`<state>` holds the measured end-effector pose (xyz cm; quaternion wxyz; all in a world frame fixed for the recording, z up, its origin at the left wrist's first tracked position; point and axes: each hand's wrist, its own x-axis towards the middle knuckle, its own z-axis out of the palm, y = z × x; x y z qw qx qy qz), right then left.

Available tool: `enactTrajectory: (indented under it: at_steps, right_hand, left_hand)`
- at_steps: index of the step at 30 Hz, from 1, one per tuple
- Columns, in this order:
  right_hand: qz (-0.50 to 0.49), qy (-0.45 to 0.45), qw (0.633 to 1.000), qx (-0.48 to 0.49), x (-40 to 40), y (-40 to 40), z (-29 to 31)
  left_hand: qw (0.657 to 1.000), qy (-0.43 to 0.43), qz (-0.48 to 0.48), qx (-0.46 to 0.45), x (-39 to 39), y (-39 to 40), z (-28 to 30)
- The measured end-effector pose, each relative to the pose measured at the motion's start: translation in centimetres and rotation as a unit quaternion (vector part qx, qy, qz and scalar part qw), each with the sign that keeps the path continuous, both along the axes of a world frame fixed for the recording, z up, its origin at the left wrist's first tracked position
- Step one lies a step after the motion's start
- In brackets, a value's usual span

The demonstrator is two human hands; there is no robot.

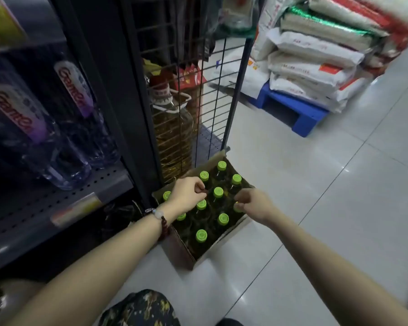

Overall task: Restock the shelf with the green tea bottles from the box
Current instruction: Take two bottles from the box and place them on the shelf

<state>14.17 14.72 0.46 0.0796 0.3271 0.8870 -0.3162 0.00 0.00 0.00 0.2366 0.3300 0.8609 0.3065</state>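
Observation:
An open cardboard box [224, 243] stands on the floor beside the shelf unit, holding several green tea bottles with bright green caps [218, 192]. My left hand [187, 196], with a bead bracelet on its wrist, is over the box's far-left part; its fingers are curled down around a bottle top whose cap is hidden under the hand. My right hand [253, 205] is at the box's right edge, fingertips pinched on a green cap [237, 207]. All the bottles stand in the box.
A grey perforated shelf [104, 184] at left carries large clear water bottles [85, 109]. A big jug of oil [172, 135] sits behind a wire grid panel [212, 95]. Stacked sacks [316, 62] lie on a blue pallet [295, 114]. The floor [316, 208] is tiled.

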Motion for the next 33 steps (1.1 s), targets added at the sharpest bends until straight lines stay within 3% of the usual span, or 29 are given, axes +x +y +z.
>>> enactTrajectory:
  at_steps: [12, 17, 21, 28, 33]
  right_hand:
    - [-0.037, 0.041, 0.997, 0.054, -0.2, 0.6, -7.0]
    - [-0.034, 0.009, 0.998, 0.051, -0.5, 1.5, -8.8]
    - [-0.078, 0.057, 0.995, 0.033, 0.2, 2.2, -9.4]
    - [-0.082, 0.144, 0.986, -0.030, 0.7, 1.7, -10.0]
    - [-0.120, 0.182, 0.970, -0.106, 0.7, 1.2, -8.6]
  left_hand:
    - [0.993, 0.044, -0.074, -0.080, -0.3, 1.5, -6.5]
    - [0.992, 0.062, -0.084, -0.070, -0.9, 1.7, -7.7]
    - [0.989, 0.062, -0.099, -0.086, -1.4, 1.9, -8.0]
    - [0.997, 0.040, -0.063, -0.026, -1.1, 1.6, -8.6]
    - [0.998, 0.008, 0.015, 0.054, -0.8, 1.4, -6.9]
